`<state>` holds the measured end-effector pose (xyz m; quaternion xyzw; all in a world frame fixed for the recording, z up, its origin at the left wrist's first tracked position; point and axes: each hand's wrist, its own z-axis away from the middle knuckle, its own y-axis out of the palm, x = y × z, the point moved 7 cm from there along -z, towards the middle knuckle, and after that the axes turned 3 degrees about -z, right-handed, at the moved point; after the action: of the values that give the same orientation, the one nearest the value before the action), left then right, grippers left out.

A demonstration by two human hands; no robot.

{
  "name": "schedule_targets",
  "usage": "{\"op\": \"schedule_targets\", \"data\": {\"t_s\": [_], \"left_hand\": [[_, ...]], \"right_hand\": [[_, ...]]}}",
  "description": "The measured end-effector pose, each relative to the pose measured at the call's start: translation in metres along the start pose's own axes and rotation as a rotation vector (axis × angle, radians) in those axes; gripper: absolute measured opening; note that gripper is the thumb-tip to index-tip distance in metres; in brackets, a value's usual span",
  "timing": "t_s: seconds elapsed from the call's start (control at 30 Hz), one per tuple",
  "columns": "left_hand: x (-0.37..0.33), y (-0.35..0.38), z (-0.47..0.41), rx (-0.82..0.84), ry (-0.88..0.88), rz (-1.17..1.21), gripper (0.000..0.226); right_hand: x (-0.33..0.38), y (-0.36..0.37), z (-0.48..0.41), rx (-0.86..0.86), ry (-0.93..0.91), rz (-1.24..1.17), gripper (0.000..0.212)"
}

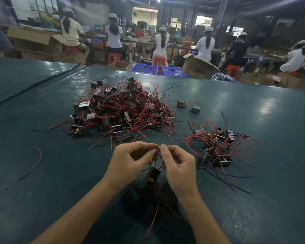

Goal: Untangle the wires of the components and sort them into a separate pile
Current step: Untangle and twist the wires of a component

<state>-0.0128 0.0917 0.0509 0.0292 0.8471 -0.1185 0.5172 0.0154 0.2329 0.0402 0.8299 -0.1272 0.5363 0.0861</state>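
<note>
Nearest, red wires trail toward the viewer from one component; it dangles just below two hands; the left hand and right hand each pinch its wires' upper ends, fingertips meeting; one loose wire lies left on the desk; a small pile sits right; a big pile lies beyond, apart; two stray components rest farther back between them; two blue crates stand behind; at least six capped workers sit farthest.
</note>
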Motion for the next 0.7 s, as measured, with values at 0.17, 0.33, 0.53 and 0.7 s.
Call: {"op": "schedule_targets", "data": {"t_s": [0.17,0.33,0.53,0.7], "left_hand": [[-0.005,0.001,0.001,0.040,0.033,-0.040,0.031],[0.001,0.006,0.001,0.094,-0.041,0.003,0.034],[0.010,0.009,-0.002,0.186,-0.173,0.148,0.018],[0.010,0.008,-0.002,0.143,-0.144,0.087,0.019]], "right_hand": [[0.004,-0.002,0.001,-0.030,0.002,0.024,0.012],[0.006,-0.006,0.001,-0.049,0.020,0.039,0.017],[0.004,0.000,0.002,0.010,0.047,0.050,0.016],[0.000,0.002,0.001,0.058,0.062,0.083,0.016]]}}
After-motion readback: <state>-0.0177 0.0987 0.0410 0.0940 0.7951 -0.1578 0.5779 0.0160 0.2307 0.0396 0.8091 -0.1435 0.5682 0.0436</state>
